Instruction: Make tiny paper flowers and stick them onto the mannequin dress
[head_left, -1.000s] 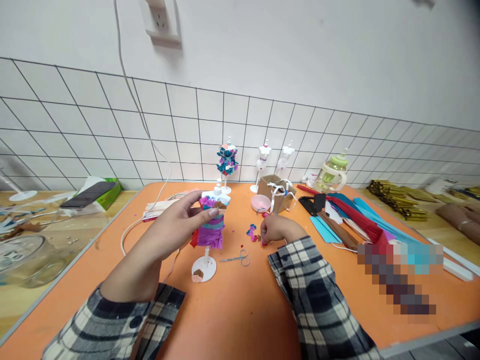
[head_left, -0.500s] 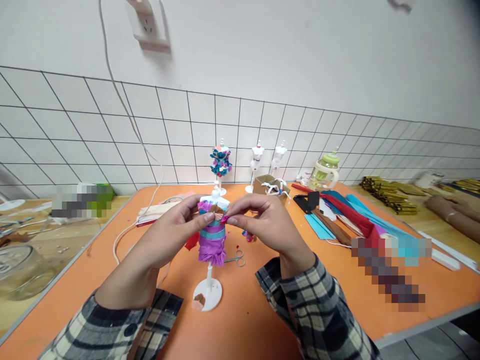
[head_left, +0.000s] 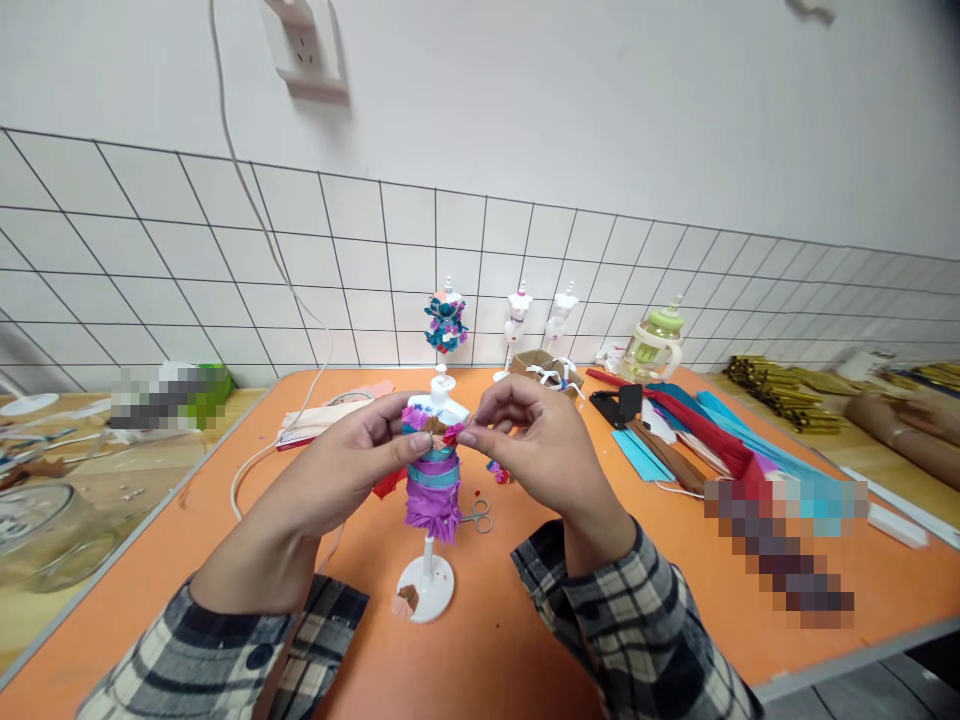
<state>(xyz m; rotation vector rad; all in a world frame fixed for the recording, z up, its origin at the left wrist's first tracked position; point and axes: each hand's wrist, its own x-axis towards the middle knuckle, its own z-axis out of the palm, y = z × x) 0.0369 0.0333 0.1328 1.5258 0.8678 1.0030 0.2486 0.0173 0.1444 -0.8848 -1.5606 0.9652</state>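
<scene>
A small white mannequin [head_left: 433, 510] stands upright before me on a round base, wrapped in purple and blue crepe paper with crumpled purple, brown and magenta pieces at the chest. My left hand [head_left: 352, 450] is closed round its upper left side, thumb on the chest, other fingers partly hidden behind. At the chest's right edge, my right hand [head_left: 536, 440] pinches by a magenta crepe paper piece [head_left: 454, 434]; its fingertips partly hide what they grip. Brown and pale pink scraps [head_left: 406, 600] lie on the mannequin's base. Small scissors [head_left: 480, 515] rest on the table just behind it.
Behind are a decorated mannequin [head_left: 446, 322] and two plain white ones, a cardboard box [head_left: 531, 362] and a green-lidded bottle [head_left: 654, 345]. Coloured crepe paper strips [head_left: 705, 430] lie right, by a black phone-like object [head_left: 616, 405]. A cable [head_left: 247, 465] crosses the left. Another person's hands show far right.
The mannequin tilts a little, with more of its white shoulders and neck showing. My right fingertips have moved from the chest front to its right edge. The view has shifted slightly.
</scene>
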